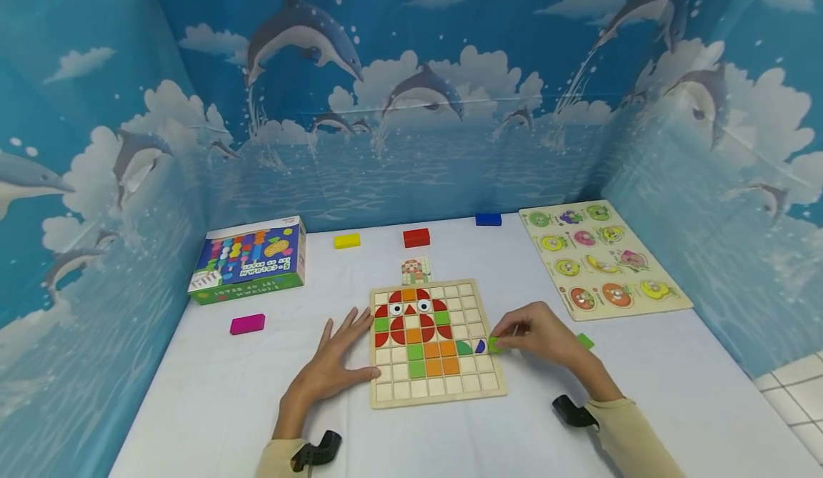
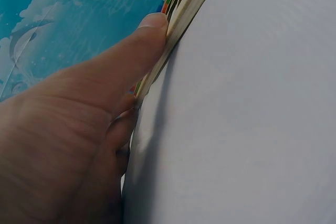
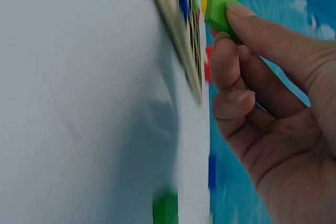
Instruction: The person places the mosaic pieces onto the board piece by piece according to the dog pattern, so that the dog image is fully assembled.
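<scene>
A wooden grid board (image 1: 440, 401) lies on the white table, with red, orange, green and white-eyed tiles forming an owl-like figure. My left hand (image 1: 331, 365) rests at its left edge, fingers spread and thumb against the rim; in the left wrist view the thumb (image 2: 118, 59) touches the board's side. Over the right edge, my right hand (image 1: 540, 331) pinches a green square tile (image 3: 220, 11) between thumb and fingers, tilted and raised off the board. Near it on the grid sit a green quarter-round tile (image 1: 464, 348) and a blue-and-white tile (image 1: 480, 346).
Above the board lies a small pattern card (image 1: 416, 271). Yellow (image 1: 347, 241), red (image 1: 416, 238), blue (image 1: 489, 219) and magenta (image 1: 247, 324) blocks are scattered around. A bead-set box (image 1: 251, 258) stands left, a fruit puzzle board (image 1: 601, 260) right. A green block (image 1: 585, 341) lies behind the right wrist.
</scene>
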The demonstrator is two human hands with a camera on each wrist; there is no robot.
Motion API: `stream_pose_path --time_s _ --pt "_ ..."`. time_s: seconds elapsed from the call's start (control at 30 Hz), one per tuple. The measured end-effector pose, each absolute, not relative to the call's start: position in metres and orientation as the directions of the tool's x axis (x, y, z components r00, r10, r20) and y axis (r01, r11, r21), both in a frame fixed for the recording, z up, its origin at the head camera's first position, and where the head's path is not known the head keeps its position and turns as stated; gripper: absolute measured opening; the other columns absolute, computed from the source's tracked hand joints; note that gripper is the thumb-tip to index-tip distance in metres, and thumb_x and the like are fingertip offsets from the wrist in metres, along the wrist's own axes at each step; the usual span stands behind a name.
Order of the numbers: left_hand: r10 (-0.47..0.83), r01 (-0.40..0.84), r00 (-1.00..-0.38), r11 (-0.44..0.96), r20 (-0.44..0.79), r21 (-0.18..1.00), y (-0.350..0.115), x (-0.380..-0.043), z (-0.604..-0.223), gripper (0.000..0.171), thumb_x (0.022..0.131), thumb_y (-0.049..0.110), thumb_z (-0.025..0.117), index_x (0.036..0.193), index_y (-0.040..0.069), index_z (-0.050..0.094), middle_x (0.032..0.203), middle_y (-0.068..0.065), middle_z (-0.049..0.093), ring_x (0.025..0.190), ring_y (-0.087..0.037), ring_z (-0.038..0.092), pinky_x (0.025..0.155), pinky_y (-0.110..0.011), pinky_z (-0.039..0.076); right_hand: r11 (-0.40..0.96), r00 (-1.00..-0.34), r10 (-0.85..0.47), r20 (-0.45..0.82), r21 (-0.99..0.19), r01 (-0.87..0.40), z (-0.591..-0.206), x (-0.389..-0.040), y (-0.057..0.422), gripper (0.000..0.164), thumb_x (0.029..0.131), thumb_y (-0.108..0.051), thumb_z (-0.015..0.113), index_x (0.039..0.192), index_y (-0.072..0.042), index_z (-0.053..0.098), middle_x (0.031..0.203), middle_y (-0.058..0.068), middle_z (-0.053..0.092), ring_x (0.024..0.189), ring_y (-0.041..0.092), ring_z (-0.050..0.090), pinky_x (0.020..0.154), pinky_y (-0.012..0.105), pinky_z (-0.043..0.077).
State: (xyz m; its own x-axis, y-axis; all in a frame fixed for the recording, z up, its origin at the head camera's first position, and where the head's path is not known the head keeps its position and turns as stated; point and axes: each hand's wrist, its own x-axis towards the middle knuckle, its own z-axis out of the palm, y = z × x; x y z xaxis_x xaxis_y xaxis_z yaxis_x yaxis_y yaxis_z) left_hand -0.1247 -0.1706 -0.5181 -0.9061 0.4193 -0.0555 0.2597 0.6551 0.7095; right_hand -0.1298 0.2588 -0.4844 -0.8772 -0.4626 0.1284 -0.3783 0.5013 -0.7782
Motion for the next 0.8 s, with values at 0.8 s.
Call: stream_pose_path --time_s 0.8 --pt "0.412 0.252 -0.909 0.658 -0.059 0.709 -0.169 -0.125 -0.519 0.105 0.084 0.042 0.093 0.170 0.023 0.036 0.178 0.008 0.024 0.169 -0.023 0.004 0.135 -0.054 -0.011 0.441 -0.790 -0.594 0.150 -0.760 -0.476 -0.487 -0.120 0.201 0.013 0.085 0.005 0.088 0.090 -0.007 0.088 0.090 -0.002 0.069 0.083 0.010 0.062 0.070 0.023 0.060"
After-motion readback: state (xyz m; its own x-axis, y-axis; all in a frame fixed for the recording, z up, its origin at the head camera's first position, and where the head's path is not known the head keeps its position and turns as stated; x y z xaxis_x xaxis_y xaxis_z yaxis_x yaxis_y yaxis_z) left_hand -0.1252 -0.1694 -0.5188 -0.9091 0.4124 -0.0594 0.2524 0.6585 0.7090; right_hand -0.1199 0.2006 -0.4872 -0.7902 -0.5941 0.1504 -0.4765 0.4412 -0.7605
